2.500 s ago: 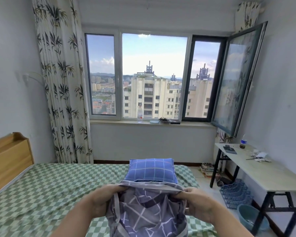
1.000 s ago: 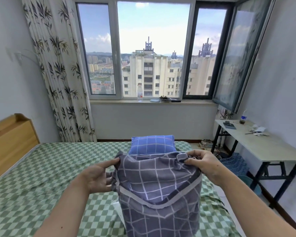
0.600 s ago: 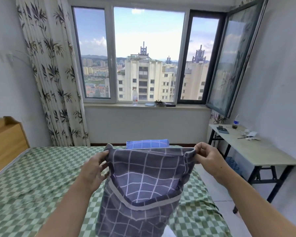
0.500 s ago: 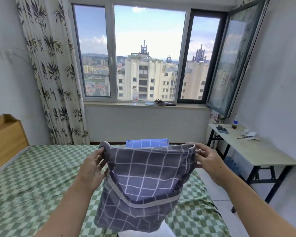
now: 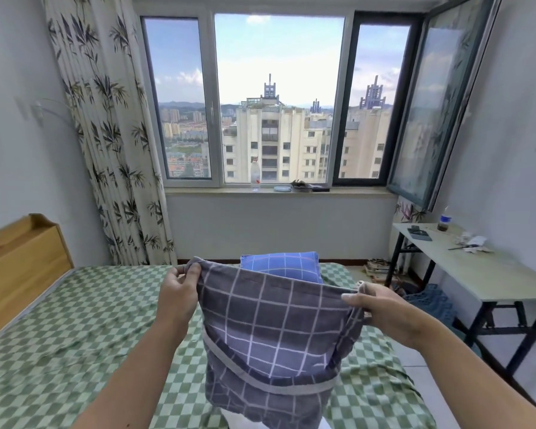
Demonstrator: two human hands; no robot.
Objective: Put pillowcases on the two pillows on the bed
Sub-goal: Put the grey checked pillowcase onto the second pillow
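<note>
You are holding the grey checked pillowcase (image 5: 273, 329) up at lower centre of the frame, its top edge stretching almost level from left to right between your hands. Your left hand (image 5: 177, 294) is pinching the upper left corner, sitting slightly higher in the frame; your right hand (image 5: 381, 308) is gripping the upper right edge. The cloth is hanging straight down from both. A white pillow (image 5: 229, 421) is just peeking out at the bottom edge, directly below the hem. The blue pillow (image 5: 280, 267) is lying on the bed (image 5: 75, 335) behind the pillowcase, at mid-frame.
</note>
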